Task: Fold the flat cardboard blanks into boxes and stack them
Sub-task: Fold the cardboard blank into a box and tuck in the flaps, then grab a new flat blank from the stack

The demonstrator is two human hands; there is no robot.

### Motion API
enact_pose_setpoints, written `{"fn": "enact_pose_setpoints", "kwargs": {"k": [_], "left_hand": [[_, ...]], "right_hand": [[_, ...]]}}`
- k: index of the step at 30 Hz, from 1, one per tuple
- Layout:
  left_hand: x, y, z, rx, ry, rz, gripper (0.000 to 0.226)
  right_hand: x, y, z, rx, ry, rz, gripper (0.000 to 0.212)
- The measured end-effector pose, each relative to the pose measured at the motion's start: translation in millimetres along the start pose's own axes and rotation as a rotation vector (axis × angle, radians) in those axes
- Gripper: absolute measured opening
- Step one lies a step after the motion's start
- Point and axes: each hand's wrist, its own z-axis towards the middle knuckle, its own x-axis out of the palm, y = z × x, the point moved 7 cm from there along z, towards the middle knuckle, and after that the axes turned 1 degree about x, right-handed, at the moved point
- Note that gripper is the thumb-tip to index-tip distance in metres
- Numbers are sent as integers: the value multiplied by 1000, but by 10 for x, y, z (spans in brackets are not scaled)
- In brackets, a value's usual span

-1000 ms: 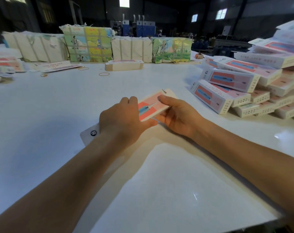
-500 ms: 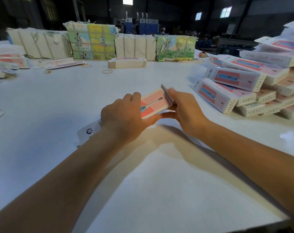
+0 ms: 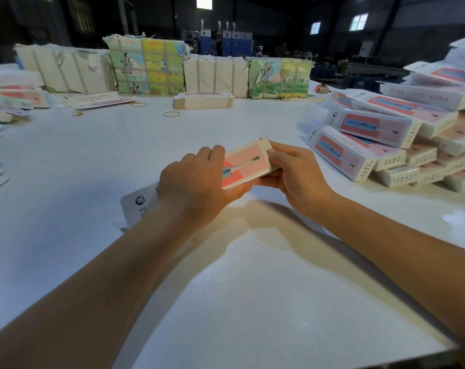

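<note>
Pink box held above white worktop: left hand grips its middle, right hand pinches its end flap. Boxes piled right.

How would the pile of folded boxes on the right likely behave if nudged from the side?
The pile of folded boxes looks loosely heaped, boxes tilted and overlapping, so it would probably slide or topple. Being hollow cardboard, they are likely light and easily shifted on the smooth white table.
</note>
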Motion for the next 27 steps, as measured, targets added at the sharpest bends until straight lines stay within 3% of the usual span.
{"fn": "enact_pose_setpoints", "kwargs": {"k": [8, 13, 16, 21, 25, 27], "left_hand": [[57, -82, -1, 69, 36, 152, 63], [-4, -164, -2, 51, -5, 218, 62], [-109, -206, -14, 58, -56, 248, 60], [-89, -192, 6, 83, -51, 282, 64], [-59, -88, 15, 84, 22, 245, 64], [-26, -10, 40, 97, 75, 230, 67]], "right_hand": [[-51, 2, -33, -14, -149, -244, 33], [93, 136, -182, -241, -147, -607, 30], [135, 204, -217, -306, -149, -629, 25], [198, 144, -221, -202, -61, -588, 18], [247, 80, -202, -162, 44, -530, 28], [243, 24, -178, -118, 137, -515, 52]]}}
